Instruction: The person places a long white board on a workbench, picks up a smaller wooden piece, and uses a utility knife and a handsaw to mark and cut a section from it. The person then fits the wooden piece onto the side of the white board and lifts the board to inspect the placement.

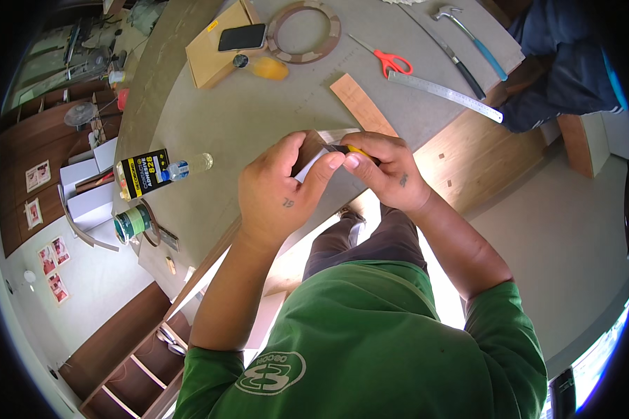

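Note:
My left hand (271, 192) is closed around a thin brown strip (310, 152) with a pale underside, its thumb pressed near the edge. A yellow utility knife (357, 151) with a dark blade end sits in my right hand (396, 171), held between thumb and fingers. Both thumbs almost meet where the blade end comes to the strip; the exact contact is too small to tell. Just beyond my hands a flat orange-brown wooden strip (362, 105) lies on the grey table (210, 126).
Farther off lie red scissors (391, 63), a steel ruler (444, 94), a hammer (476, 43), a black-handled tool (468, 77), a ring (275, 28), a phone (242, 38) and an orange bottle (267, 68). An adhesive can (138, 176) stands left. Another person's dark-clothed leg (562, 77) is at right.

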Motion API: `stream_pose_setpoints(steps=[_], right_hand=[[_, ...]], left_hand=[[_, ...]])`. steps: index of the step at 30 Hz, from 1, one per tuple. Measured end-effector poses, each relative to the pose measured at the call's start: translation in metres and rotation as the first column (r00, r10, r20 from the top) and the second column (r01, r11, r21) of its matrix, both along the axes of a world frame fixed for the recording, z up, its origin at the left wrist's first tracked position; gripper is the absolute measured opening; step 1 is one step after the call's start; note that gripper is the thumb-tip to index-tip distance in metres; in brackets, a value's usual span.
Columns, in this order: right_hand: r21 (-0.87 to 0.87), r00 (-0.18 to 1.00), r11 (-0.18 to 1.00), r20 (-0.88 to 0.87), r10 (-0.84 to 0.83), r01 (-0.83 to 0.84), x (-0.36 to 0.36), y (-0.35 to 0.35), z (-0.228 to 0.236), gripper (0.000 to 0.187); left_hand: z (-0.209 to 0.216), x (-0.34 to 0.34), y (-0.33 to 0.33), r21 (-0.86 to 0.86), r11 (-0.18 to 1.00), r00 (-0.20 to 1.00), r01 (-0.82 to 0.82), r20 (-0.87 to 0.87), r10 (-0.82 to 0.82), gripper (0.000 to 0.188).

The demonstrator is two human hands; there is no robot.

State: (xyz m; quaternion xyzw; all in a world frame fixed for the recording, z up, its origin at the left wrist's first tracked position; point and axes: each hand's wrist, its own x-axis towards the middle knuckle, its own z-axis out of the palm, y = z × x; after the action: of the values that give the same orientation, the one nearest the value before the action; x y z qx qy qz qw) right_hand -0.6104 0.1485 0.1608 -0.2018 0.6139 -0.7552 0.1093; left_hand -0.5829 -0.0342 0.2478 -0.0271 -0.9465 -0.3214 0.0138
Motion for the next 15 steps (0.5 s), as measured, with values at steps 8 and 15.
stream_pose_setpoints(steps=[8,15], right_hand=[[0.017,0.999,0.999,0.023,-0.028,0.028,0.0016,-0.0017,-0.0004,0.026],[0.028,0.997,0.998,0.064,-0.052,0.05,0.0003,-0.004,-0.0078,0.028]], left_hand=[[0.0003,-0.0004,0.0006,0.012,1.0,1.0,-0.011,-0.006,0.011,0.043],[0.0004,0.0007,0.0052,0.026,0.999,0.999,-0.047,0.026,0.047,0.034]])
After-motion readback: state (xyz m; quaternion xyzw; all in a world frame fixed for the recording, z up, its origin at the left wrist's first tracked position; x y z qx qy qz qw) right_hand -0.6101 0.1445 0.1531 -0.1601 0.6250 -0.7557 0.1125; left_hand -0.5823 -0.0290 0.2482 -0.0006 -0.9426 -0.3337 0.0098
